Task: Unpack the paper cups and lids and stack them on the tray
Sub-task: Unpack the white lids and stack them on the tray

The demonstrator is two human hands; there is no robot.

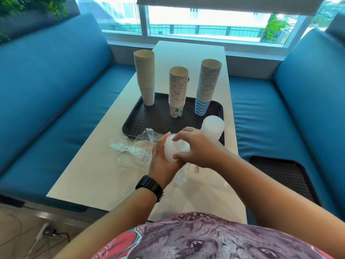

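Lids (176, 149), a short translucent stack, held above the table's (89, 176) near half, just off the tray's (134, 126) near edge. Left hand (164, 161) cupped beneath, fingers curled round the stack; right hand (196, 148) pinching it from above. Second lid stack (212, 127) upright at the tray's near right corner. Three paper cup stacks along the tray's far edge: white (146, 79), patterned (177, 92), blue-striped (207, 86). Crumpled plastic wrappers (130, 148) near the table's left edge.

My left hand (162, 159) cupped palm-up with fingers curled, watch on its wrist, my right hand (196, 146) arched over it, fingertips pinching down, both forearms extended forward
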